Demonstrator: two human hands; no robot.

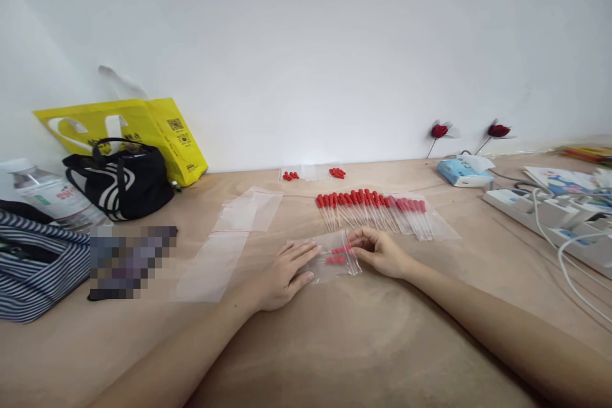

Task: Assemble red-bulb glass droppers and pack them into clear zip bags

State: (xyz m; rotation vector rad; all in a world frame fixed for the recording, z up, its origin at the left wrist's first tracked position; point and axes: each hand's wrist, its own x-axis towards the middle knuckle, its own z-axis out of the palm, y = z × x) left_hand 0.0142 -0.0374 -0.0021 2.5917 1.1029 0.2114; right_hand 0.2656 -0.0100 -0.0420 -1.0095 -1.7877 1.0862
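A clear zip bag (325, 275) lies flat on the table, with a few red-bulbed droppers (335, 260) inside it. My left hand (291, 274) rests on the bag's left part, its fingers stretched out and apart. At the zip end on the right, my right hand (377, 251) pinches the bag's edge between thumb and fingers. Just beyond the hands, a row of droppers (354, 201) with red bulbs lies side by side, bulbs toward the wall. The right end of that row is covered by or inside another clear bag (442, 227); I cannot tell which.
Flat clear bags (210, 268) lie to the left. Near the wall are bags with red bulbs (337, 173). A striped bag (43, 268), black pouch (124, 182) and yellow bag (186, 146) stand at left. Tissues (461, 172) and a cabled power strip (545, 223) are at right.
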